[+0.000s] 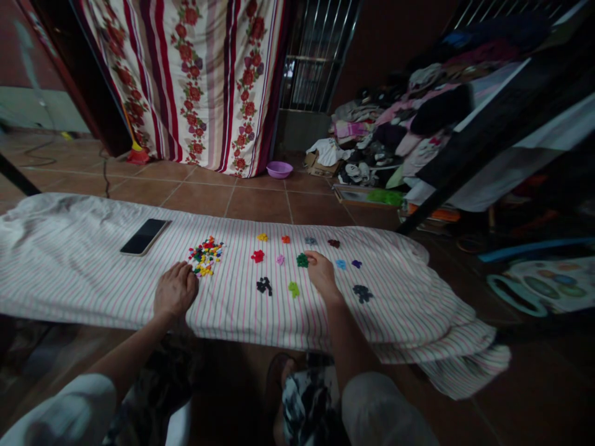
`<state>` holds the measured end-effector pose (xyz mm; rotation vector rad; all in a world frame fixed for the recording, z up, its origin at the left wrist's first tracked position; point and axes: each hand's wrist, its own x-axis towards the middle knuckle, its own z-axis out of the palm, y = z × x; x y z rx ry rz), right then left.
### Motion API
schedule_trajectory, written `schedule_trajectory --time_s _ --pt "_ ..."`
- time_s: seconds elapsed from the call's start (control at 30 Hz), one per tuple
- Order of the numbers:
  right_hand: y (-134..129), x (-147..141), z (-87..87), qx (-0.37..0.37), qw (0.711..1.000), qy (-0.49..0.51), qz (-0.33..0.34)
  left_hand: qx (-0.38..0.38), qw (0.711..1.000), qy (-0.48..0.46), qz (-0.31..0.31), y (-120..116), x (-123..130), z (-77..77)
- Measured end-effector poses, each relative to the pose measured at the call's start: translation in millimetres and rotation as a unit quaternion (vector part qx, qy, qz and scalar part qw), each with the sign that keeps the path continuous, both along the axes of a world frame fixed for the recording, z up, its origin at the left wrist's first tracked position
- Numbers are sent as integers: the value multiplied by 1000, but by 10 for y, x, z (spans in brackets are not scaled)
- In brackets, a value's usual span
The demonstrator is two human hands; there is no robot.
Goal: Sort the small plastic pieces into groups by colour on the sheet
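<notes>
My left hand [176, 288] rests palm down on the striped cloth, fingers loosely bent. Its fingertips lie at the near left edge of a mixed pile of small coloured pieces [207, 255]. Above the dark green pile [302, 260], my right hand [321, 274] has thumb and forefinger drawn together; whatever is between them is too small to make out. Around it are single-colour piles: red [257, 256], pink [280, 260], lime green [293, 288], black [264, 285], light blue [341, 264], purple [356, 263] and dark grey [362, 293].
Along the far side lie yellow [263, 236], orange [286, 239], grey-blue [310, 241] and brown [333, 243] piles. A phone [145, 236] lies left on the striped cloth [93, 266]. Beyond are a purple basin [279, 170], a floral curtain [186, 87] and heaped clothes.
</notes>
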<state>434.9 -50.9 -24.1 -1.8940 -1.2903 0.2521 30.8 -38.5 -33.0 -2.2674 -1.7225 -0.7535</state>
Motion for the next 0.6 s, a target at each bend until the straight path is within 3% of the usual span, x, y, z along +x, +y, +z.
schedule_trajectory --time_s 0.47,0.6 --pt "-12 37 -28 4 998 66 3 -4 1000 -4 -8 12 -16 -38" --pt "-9 43 24 6 999 40 -16 3 1000 -2 2 16 -3 -31"
